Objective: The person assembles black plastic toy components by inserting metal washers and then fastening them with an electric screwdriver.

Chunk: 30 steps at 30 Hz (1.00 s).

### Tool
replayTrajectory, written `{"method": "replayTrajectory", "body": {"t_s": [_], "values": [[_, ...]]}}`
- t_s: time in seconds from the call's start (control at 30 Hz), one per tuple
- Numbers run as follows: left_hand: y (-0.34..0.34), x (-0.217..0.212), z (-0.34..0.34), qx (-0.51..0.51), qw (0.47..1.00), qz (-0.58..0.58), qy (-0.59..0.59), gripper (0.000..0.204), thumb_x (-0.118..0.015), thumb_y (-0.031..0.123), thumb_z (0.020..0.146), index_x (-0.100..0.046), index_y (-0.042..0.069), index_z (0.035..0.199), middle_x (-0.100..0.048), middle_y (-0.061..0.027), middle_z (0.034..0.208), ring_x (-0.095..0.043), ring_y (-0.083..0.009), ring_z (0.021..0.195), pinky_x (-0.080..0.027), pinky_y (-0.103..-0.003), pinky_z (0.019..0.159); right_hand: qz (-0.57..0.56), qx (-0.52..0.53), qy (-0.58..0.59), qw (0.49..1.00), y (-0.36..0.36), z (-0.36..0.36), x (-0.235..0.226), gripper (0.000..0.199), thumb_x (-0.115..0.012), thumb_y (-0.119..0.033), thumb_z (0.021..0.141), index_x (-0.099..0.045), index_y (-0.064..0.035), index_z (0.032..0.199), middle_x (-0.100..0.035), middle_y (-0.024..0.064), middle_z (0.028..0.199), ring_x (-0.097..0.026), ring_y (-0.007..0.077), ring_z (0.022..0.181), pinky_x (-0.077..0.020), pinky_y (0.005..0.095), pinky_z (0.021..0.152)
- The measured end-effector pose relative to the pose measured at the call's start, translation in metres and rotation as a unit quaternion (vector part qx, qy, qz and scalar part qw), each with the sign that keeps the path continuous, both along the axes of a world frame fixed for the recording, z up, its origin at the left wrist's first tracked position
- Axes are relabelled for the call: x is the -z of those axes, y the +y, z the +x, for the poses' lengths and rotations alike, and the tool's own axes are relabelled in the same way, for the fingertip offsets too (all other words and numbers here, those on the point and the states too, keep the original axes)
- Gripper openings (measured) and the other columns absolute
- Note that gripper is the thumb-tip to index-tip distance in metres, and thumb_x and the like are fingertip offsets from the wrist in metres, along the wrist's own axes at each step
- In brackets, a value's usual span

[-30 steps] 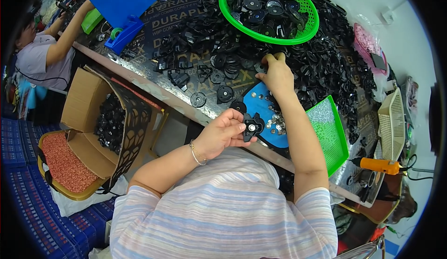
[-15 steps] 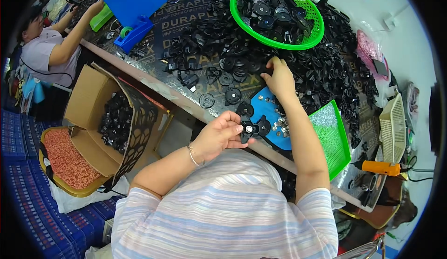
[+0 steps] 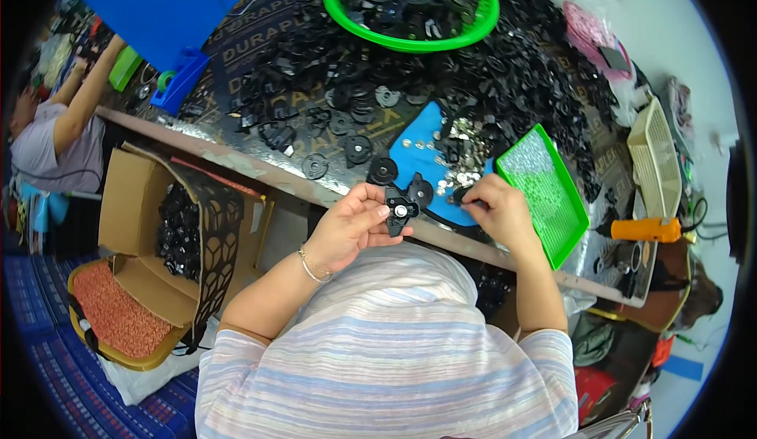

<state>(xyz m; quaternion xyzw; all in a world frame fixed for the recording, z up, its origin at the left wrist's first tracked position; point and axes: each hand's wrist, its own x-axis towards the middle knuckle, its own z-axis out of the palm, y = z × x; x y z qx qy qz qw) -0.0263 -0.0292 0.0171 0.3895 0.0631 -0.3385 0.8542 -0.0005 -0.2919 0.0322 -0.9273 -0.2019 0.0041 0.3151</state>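
Head view, left hand (image 3: 347,230) grip pinching black part (image 3: 400,209), right hand (image 3: 497,212) grip pinching small disc (image 3: 464,196), brown cardboard box (image 3: 138,226) left.

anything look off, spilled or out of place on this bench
Mostly loose clutter: black plastic parts lie heaped across the table, outside the green basket. Small silver discs are scattered over the blue mat. Nothing looks broken.
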Motion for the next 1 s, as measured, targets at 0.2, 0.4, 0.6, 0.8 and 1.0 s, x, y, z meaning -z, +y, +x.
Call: {"method": "replayTrajectory", "body": {"t_s": [0.2, 0.4, 0.6, 0.8, 1.0], "values": [[-0.02, 0.003, -0.005, 0.045, 0.999, -0.005, 0.005, 0.01, -0.047, 0.013, 0.091, -0.041, 0.009, 0.098, -0.058, -0.0084, 0.096, -0.062, -0.0252, 0.092, -0.053, -0.032, 0.076, 0.02, 0.061, 0.084, 0.994, -0.005, -0.022, -0.006, 0.037, -0.076, -0.007, 0.058, -0.06, -0.008, 0.092, -0.054, 0.0045, 0.093, -0.05, 0.0155, 0.06, -0.0449, 0.0276, 0.056], [-0.026, 0.004, -0.012, 0.058, 0.998, 0.011, 0.023, 0.009, -0.047, 0.012, 0.091, -0.041, 0.01, 0.098, -0.058, -0.0091, 0.097, -0.061, -0.0278, 0.093, -0.053, -0.034, 0.077, -0.01, 0.068, 0.051, 0.996, -0.006, -0.023, 0.011, 0.052, -0.077, -0.014, 0.06, -0.058, -0.0073, 0.108, -0.053, 0.0061, 0.099, -0.052, 0.0167, 0.062, -0.0459, 0.0291, 0.059], [-0.02, 0.006, -0.014, 0.035, 0.999, 0.011, 0.035, 0.012, -0.046, 0.012, 0.091, -0.042, 0.008, 0.102, -0.057, -0.0098, 0.101, -0.061, -0.028, 0.094, -0.053, -0.035, 0.078, 0.041, 0.091, 0.09, 0.991, 0.0, -0.022, 0.012, 0.049, -0.076, -0.017, 0.062, -0.059, -0.0044, 0.106, -0.054, 0.0065, 0.099, -0.051, 0.0156, 0.061, -0.0452, 0.0276, 0.059], [-0.02, 0.006, 0.0, 0.043, 0.998, 0.0, 0.049, 0.019, -0.045, 0.012, 0.092, -0.042, 0.006, 0.109, -0.056, -0.01, 0.103, -0.06, -0.0275, 0.096, -0.052, -0.034, 0.081, 0.053, 0.114, 0.081, 0.989, 0.002, -0.019, 0.014, 0.045, -0.078, -0.012, 0.059, -0.062, -0.0034, 0.1, -0.055, 0.0069, 0.094, -0.048, 0.0127, 0.057, -0.0435, 0.0255, 0.055], [-0.026, 0.008, 0.012, 0.071, 0.997, -0.011, 0.021, 0.024, -0.042, 0.01, 0.092, -0.041, 0.005, 0.115, -0.053, -0.0101, 0.11, -0.058, -0.0222, 0.099, -0.05, -0.034, 0.084, 0.218, 0.017, -0.015, 0.976, 0.016, -0.023, 0.002, 0.052, -0.081, -0.007, 0.056, -0.061, -0.0048, 0.103, -0.052, 0.0078, 0.096, -0.047, 0.0082, 0.062, -0.0408, 0.0191, 0.051]]}}
